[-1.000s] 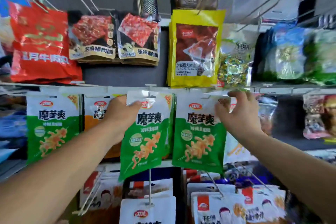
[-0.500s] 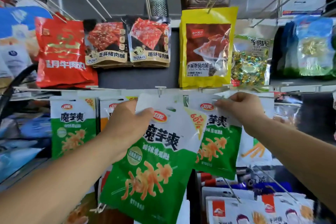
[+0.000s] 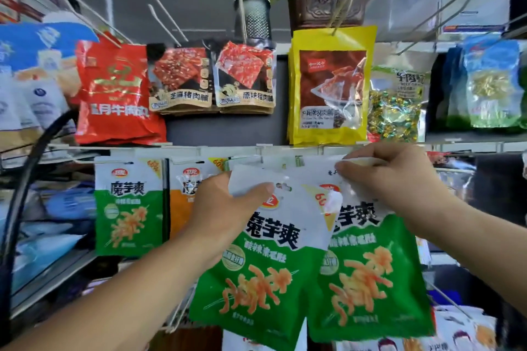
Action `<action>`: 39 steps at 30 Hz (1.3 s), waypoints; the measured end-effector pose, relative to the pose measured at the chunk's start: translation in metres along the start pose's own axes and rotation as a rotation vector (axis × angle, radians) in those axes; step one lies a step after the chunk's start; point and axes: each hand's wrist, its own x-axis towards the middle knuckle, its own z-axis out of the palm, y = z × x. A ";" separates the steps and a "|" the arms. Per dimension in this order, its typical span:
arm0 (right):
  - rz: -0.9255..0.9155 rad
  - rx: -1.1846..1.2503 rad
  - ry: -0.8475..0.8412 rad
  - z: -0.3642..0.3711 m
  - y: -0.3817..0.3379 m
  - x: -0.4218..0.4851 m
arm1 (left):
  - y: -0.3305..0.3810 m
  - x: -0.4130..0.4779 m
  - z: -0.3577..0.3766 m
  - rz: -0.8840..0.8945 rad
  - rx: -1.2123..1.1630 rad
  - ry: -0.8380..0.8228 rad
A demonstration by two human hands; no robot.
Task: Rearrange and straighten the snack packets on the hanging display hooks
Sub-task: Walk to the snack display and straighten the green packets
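My left hand (image 3: 225, 208) grips the white top edge of a green-and-white snack packet (image 3: 262, 273), which tilts off its hook toward me. My right hand (image 3: 390, 179) pinches the white top of a second green packet (image 3: 373, 288) just under the hook rail (image 3: 199, 148). The first packet overlaps the second one's left side. Another green packet (image 3: 128, 205) and an orange one (image 3: 182, 208) hang to the left on the same rail.
The upper row holds a red packet (image 3: 114, 94), two dark meat-jerky packets (image 3: 214, 77), a yellow packet (image 3: 330, 85) and a candy bag (image 3: 396, 102). Bare metal hooks (image 3: 162, 8) stick out above. White packets (image 3: 462, 333) hang below at the right.
The left hand has pulled the tilted green packet off the hook and nearer to me. The right hand has closed on the top of the neighbouring packet. The view has moved closer.
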 end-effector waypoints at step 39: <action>-0.141 0.300 -0.394 0.425 -0.110 0.029 | -0.065 0.019 -0.309 -0.046 0.163 0.537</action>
